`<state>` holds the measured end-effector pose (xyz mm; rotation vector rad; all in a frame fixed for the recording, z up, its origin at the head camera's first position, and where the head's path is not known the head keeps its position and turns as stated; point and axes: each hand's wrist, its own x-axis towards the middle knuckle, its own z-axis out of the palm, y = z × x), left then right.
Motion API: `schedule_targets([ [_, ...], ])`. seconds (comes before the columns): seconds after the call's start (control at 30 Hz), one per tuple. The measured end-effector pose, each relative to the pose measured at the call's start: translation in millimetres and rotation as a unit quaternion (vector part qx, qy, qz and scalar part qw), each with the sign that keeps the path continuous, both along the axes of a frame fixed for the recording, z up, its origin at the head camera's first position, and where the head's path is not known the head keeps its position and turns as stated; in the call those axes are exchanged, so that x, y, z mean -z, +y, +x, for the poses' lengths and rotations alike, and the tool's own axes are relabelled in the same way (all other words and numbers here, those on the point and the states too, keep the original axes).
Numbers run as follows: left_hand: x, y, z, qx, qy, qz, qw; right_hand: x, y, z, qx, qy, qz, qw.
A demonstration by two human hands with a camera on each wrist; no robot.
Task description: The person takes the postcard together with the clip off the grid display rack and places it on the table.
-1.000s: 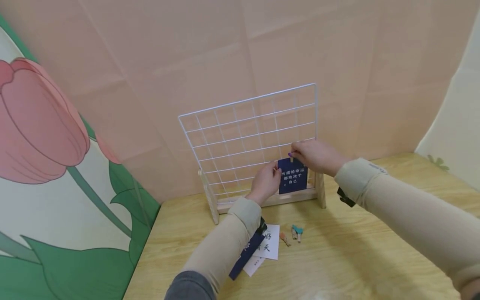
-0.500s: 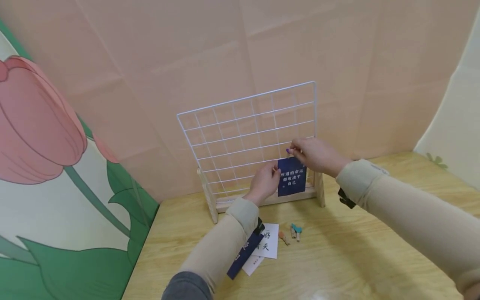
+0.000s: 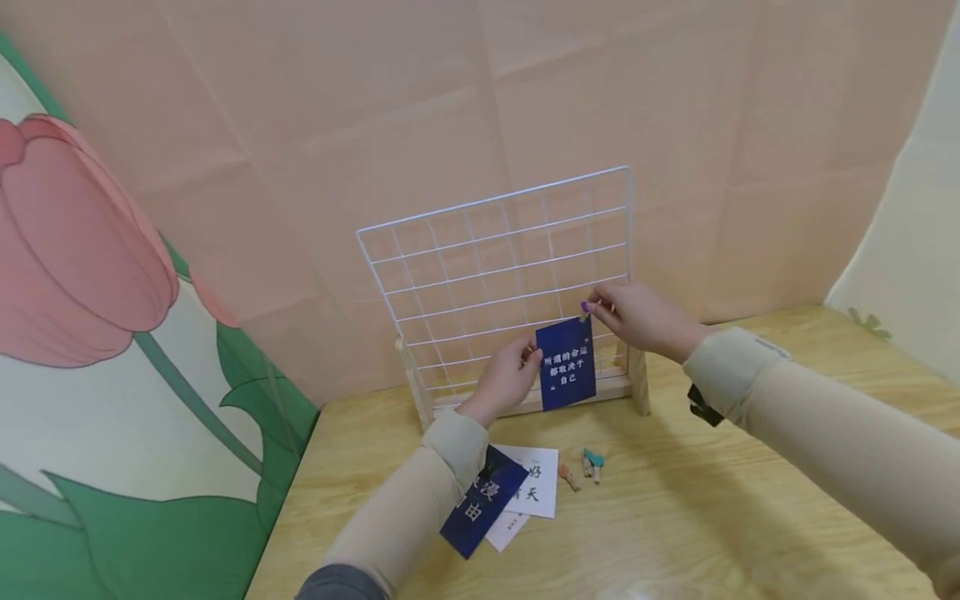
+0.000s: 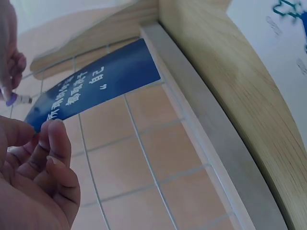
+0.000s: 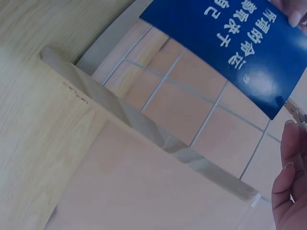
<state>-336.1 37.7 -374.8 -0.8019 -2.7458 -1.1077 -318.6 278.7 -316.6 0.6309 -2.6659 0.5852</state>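
A dark blue card (image 3: 567,392) with white characters tilts in front of the white wire grid (image 3: 492,199), low on its right side. My left hand (image 3: 506,375) pinches the card's left edge between thumb and fingers. At the upper right corner of the card, my right hand (image 3: 637,315) pinches a small wooden clothespin (image 4: 23,99) with a purple end. In the right wrist view the tip of the clothespin (image 5: 290,106) is close to the card's corner; whether it bites the card I cannot tell.
The grid stands in a wooden base (image 3: 615,387) on the table. In front lie another dark blue card (image 3: 487,504), a white card (image 3: 538,492) and a partly covered pale card (image 3: 506,529). Beside them are clothespins, one orange (image 3: 567,477) and one teal (image 3: 594,458).
The card has moved left and slightly down, away from the grid, with my left hand. My right hand with the clothespin dipped left, then came back right. More of the lower blue card shows.
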Motion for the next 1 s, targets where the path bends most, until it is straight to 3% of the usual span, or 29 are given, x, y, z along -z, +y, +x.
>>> schedule_targets([
  [0.47, -4.6, -36.0, 7.2, 0.027, -0.012, 0.023, 0.9993, 6.4, -4, -0.5, -0.012, -0.033, 0.028, 0.999],
  [0.57, -2.9, -48.4, 9.0, 0.03, -0.022, 0.028, 0.9989, 11.2, -5, -3.0, -0.025, -0.057, 0.039, 0.9973],
  [0.73, 1.6, -70.4, 10.4, 0.042, -0.059, 0.031, 0.9969, 22.6, -8, -4.1, -0.065, -0.099, 0.047, 0.9919],
  [1.0, 15.8, -97.0, 12.9, 0.067, -0.138, 0.036, 0.9875, 40.2, -14, 4.7, -0.117, -0.126, 0.07, 0.9826],
])
